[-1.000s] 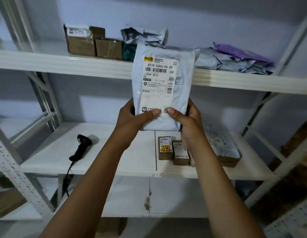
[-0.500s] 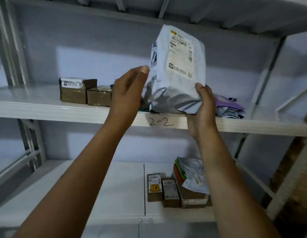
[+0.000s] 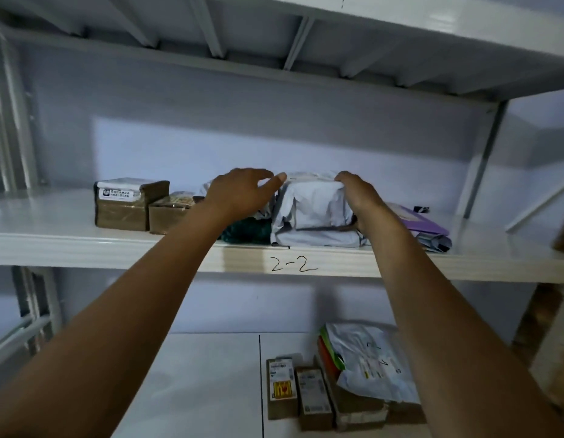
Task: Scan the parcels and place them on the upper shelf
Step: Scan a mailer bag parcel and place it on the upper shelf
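Observation:
A grey plastic parcel bag [image 3: 312, 207] lies on the upper shelf [image 3: 116, 251] marked "2-2", stacked on another grey bag [image 3: 315, 238]. My right hand [image 3: 362, 200] grips the bag's right end, fingers curled over its top edge. My left hand [image 3: 242, 192] hovers at the bag's left side with fingers stretched out, fingertips near its top; I cannot tell whether they touch it.
Two brown cartons [image 3: 129, 203] stand left on the upper shelf, a dark green packet [image 3: 245, 232] beside them, a purple bag [image 3: 422, 219] on the right. On the lower shelf [image 3: 195, 390] lie small boxes [image 3: 282, 387] and a white bag [image 3: 375, 365]. Another shelf [image 3: 400, 36] hangs overhead.
The parcel went from upright in both hands, up over the shelf edge, down flat onto the stack. My left hand let go and opened. The view tilted upward.

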